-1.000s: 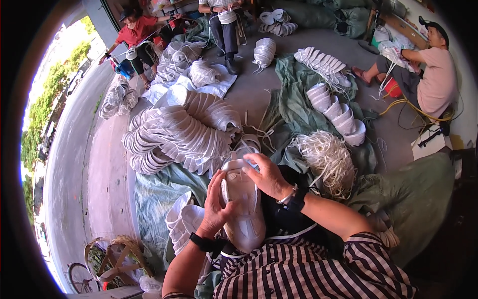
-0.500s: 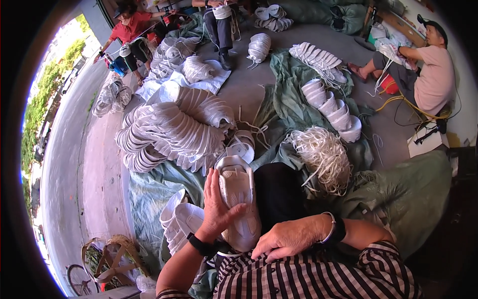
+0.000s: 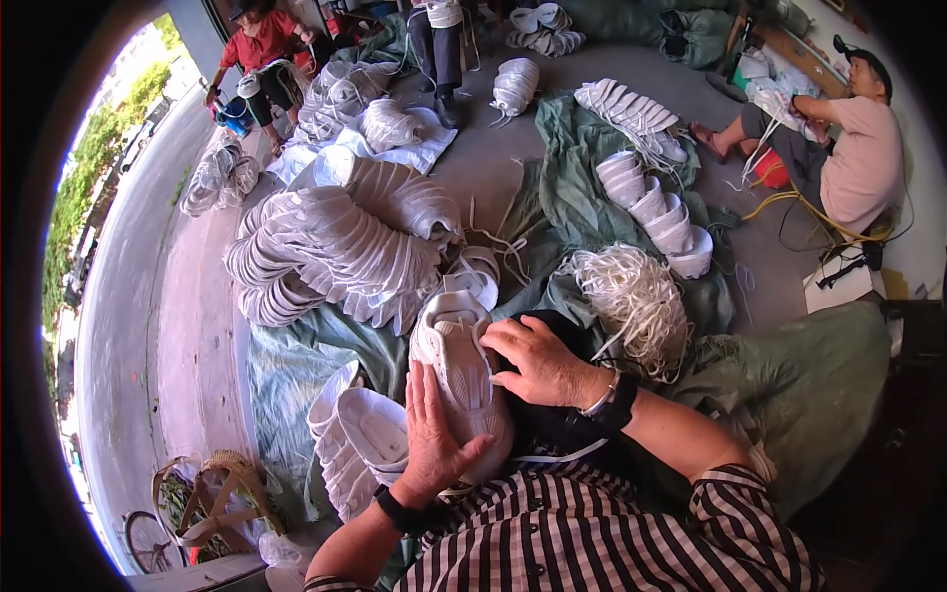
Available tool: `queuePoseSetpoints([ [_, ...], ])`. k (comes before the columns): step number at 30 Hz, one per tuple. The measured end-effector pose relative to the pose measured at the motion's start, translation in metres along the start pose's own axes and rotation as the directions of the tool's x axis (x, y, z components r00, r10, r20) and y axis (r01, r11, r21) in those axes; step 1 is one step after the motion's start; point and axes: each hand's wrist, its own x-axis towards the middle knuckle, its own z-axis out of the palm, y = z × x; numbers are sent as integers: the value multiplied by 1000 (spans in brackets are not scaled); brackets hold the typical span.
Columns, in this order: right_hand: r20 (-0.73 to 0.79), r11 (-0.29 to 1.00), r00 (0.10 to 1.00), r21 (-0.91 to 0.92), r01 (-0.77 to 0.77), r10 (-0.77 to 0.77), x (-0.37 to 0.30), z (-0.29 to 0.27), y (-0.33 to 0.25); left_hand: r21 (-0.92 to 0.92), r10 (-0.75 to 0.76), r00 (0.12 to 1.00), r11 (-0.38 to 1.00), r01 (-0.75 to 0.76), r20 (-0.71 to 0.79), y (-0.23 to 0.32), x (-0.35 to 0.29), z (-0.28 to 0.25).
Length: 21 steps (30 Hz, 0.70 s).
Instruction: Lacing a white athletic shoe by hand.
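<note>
A white sneaker (image 3: 462,380) rests on my lap, toe toward me and tongue pointing away. My left hand (image 3: 432,434) holds it, fingers stretched along its left side and thumb across the toe. At the right eyelet edge is my right hand (image 3: 543,363), fingers bent inward against the shoe; whatever they may pinch is too small to make out. A white lace (image 3: 564,455) lies across my dark trousers below the right wrist. Left of my left hand, several nested white shoe pieces (image 3: 373,426) lie on green sheeting.
Large stacks of white shoe uppers (image 3: 326,242) lie ahead. A tangled heap of white laces (image 3: 631,306) and a row of uppers (image 3: 656,215) are to the right on a green tarp (image 3: 799,385). A woven basket (image 3: 222,493) stands lower left. Co-workers sit farther off.
My right hand has moved from my lap up to the shoe's right eyelet edge. My left hand keeps its hold. The lace across my lap has come into view.
</note>
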Motion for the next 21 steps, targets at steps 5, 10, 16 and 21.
queuePoseSetpoints([
  [5, -299, 986, 954, 163, 27, 23, 3, -5, -5, -59, 12, 1000, 998, -13, -24, -2, -9, 0],
  [10, 31, 867, 922, -329, 375, -387, 12, 10, -31, -150, -35, 999, 988, 30, -25, 2, -19, -4],
  [16, 215, 871, 936, -354, 341, -279, 23, 6, -36, 148, -69, 992, 988, 53, 107, 23, -21, -20],
  [21, 40, 893, 922, -236, 382, -384, 18, 15, -20, 150, -74, 994, 987, 60, 87, 27, -30, -21],
])
